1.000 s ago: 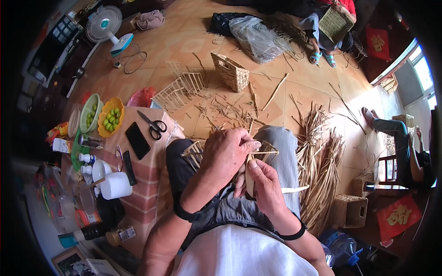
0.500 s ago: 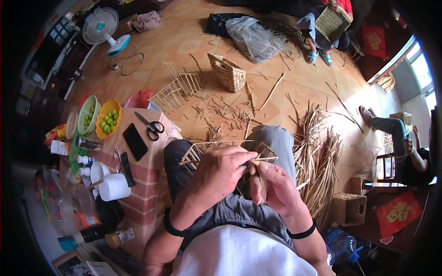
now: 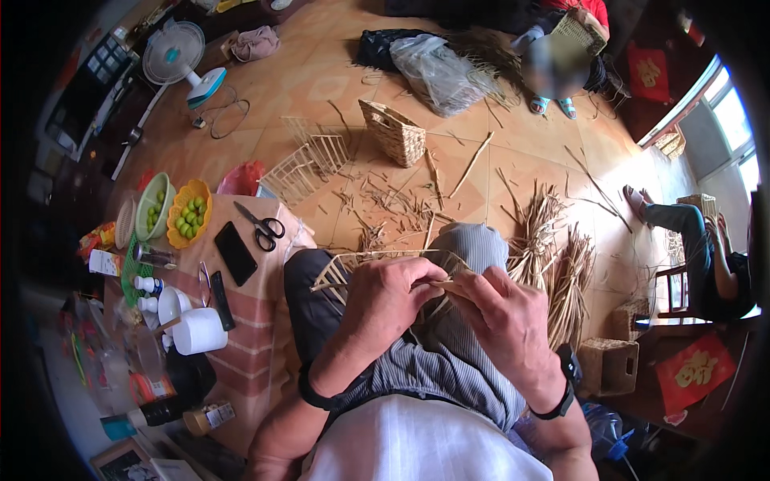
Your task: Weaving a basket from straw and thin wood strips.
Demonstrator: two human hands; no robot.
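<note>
Over my lap lies a small basket frame [image 3: 330, 278] of thin pale rods, its far rim running across behind my hands. My left hand [image 3: 389, 301] is closed, thumb and fingers pinching the frame's near rim. Right beside it my right hand [image 3: 507, 313], back turned up, pinches a dried straw strand [image 3: 443, 283] at the rim. The fingertips of both hands nearly meet there, and they hide most of the strand and the frame's near side.
A table on the left bears black scissors [image 3: 268, 231], a phone [image 3: 236, 252], fruit bowls [image 3: 190, 215] and a white cup [image 3: 200, 330]. Straw bundles [image 3: 553, 276] lie right of my knee. Ahead stand a woven basket [image 3: 395, 135] and bare frames [image 3: 309, 164]. Two people sit further off.
My right hand has rolled over from palm side showing to back up, its fingers now pinching at the rim. The left hand stays nearly in place.
</note>
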